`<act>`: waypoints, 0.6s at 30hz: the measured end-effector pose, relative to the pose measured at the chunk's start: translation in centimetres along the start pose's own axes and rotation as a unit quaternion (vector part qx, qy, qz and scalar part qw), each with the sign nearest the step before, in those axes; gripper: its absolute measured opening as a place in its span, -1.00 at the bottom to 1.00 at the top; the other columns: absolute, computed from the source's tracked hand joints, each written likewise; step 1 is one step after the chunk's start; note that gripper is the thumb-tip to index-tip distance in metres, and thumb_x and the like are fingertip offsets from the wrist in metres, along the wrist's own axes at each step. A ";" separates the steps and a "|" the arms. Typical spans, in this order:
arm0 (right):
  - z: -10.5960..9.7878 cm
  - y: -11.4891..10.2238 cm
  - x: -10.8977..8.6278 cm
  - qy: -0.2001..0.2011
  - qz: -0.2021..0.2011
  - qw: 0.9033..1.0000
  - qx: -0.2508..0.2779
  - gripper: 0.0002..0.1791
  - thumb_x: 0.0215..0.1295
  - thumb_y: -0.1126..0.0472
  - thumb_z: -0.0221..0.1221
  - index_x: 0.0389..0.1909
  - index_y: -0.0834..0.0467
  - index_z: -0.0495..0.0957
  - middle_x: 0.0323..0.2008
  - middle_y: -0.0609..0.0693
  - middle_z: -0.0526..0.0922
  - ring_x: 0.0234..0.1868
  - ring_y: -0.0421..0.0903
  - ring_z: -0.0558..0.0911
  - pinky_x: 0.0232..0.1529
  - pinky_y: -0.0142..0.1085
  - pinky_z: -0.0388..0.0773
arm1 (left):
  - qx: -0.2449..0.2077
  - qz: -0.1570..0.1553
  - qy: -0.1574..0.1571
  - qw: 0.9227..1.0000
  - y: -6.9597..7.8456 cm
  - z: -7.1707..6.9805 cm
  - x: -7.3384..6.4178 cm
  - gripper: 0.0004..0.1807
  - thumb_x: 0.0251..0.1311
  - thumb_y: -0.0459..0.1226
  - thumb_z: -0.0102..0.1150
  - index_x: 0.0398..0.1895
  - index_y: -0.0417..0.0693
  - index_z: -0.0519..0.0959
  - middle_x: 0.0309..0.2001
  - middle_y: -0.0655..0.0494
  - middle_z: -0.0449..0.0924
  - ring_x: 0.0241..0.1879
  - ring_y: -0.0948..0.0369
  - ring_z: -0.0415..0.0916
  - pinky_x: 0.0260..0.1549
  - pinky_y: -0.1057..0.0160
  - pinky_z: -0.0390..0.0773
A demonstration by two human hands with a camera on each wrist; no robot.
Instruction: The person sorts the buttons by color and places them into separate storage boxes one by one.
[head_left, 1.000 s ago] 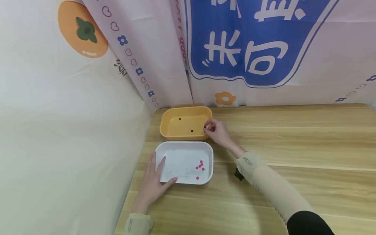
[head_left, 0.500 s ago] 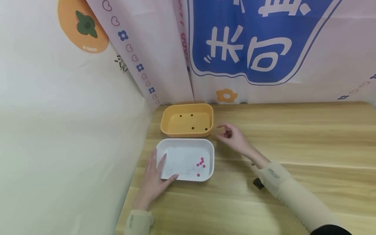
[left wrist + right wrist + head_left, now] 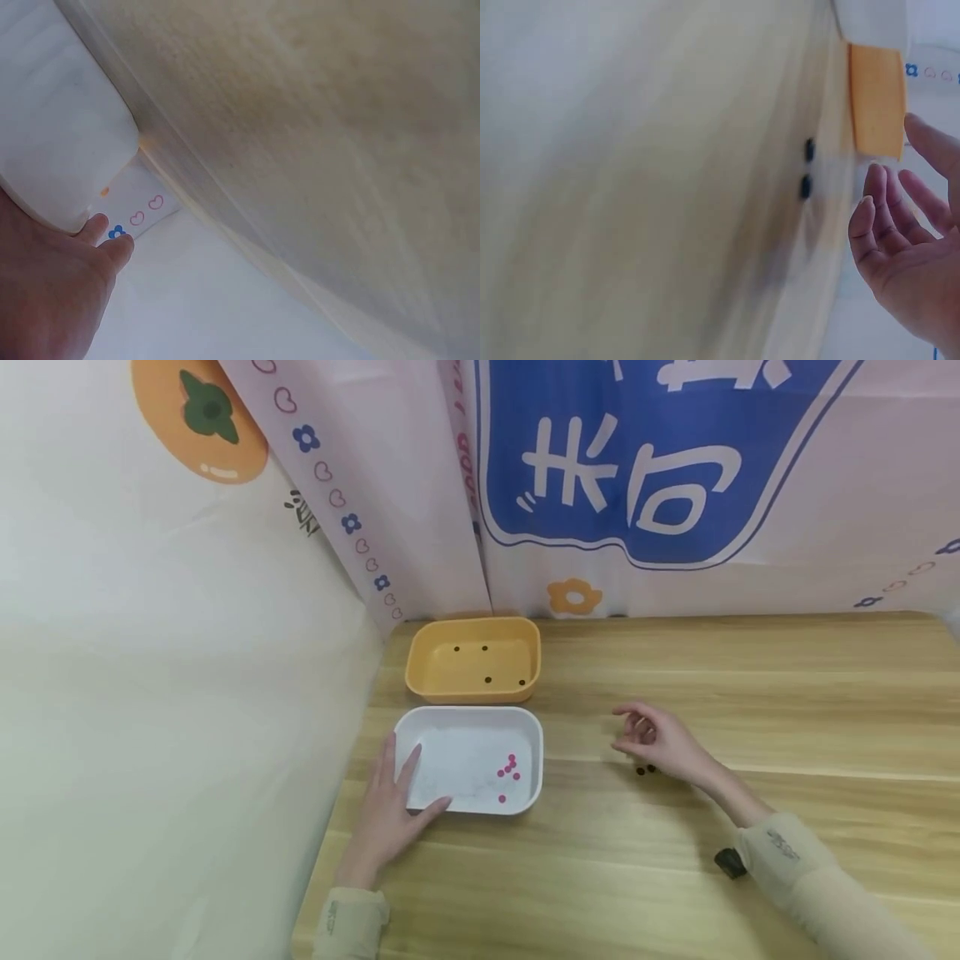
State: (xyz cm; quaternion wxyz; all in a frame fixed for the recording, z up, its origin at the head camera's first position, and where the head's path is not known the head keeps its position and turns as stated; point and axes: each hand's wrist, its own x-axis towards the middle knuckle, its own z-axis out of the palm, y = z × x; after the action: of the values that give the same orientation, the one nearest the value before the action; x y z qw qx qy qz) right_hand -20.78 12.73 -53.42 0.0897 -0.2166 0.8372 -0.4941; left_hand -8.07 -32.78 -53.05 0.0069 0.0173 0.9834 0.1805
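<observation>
My left hand (image 3: 386,818) rests on the left end of a white tray (image 3: 442,760), fingers extended along its left rim and thumb over the near rim. Pink pieces (image 3: 502,798), small and round, lie in the tray's right half. Behind it sits a yellow-orange tray (image 3: 465,670) holding several small dark round pieces (image 3: 488,680). My right hand (image 3: 667,745) is over the table to the right of both trays, thumb and index finger apart, nothing between them. Two more dark pieces (image 3: 805,186) lie on the table close by, partly overlapped by this hand in the head view.
The wooden table (image 3: 600,877) reaches far to the right. A pale sheet (image 3: 187,710) stands along its left side, and a printed cloth (image 3: 750,593) hangs behind its back edge. A small black block (image 3: 730,862) shows at the right sleeve cuff.
My right hand has let go of a dark piece in the yellow-orange tray and moved away to the right, to the two dark pieces on the table. My left hand stays on the white tray.
</observation>
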 end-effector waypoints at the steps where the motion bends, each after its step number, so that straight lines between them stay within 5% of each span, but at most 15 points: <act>1: -0.2 0.3 -0.3 0.001 0.001 1.000 -0.004 -0.41 0.34 0.34 0.50 0.33 0.39 0.56 -0.15 0.20 0.69 -0.25 -0.27 0.62 -0.26 -0.46 0.64 | 0.000 0.000 0.000 1.000 0.0 0.0 0.0 0.14 0.33 0.32 0.37 0.80 0.04 0.12 0.84 -0.23 -0.39 0.79 -0.36 -0.22 0.73 -0.42 0.03; 9: -0.9 1.6 -2.2 -0.011 -0.026 0.998 -0.048 -0.42 0.16 0.32 0.62 0.19 0.34 0.67 -0.17 0.16 0.62 -0.27 -0.16 0.52 -0.28 -0.41 0.54 | -0.005 0.002 0.000 1.000 0.1 -0.2 0.1 0.13 0.31 0.30 0.38 0.79 0.01 0.16 0.84 -0.23 -0.40 0.79 -0.34 -0.26 0.74 -0.41 0.01; 18: -0.8 2.3 -3.0 -0.040 -0.022 0.997 -0.056 -0.79 0.24 0.39 0.54 -0.13 0.20 0.79 -0.29 0.00 0.68 -0.33 -0.32 0.50 -0.33 -0.43 0.51 | -0.004 0.003 -0.001 1.000 0.1 -0.3 0.1 0.13 0.31 0.30 0.39 0.78 -0.01 0.18 0.83 -0.25 -0.40 0.79 -0.34 -0.25 0.74 -0.41 -0.01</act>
State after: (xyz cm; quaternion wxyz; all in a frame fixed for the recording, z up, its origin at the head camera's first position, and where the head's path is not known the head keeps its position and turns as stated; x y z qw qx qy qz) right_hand -19.02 15.68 -55.26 0.1005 -0.2592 0.8544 -0.4390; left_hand -8.16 -32.80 -52.76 0.0077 0.0203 0.9826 0.1844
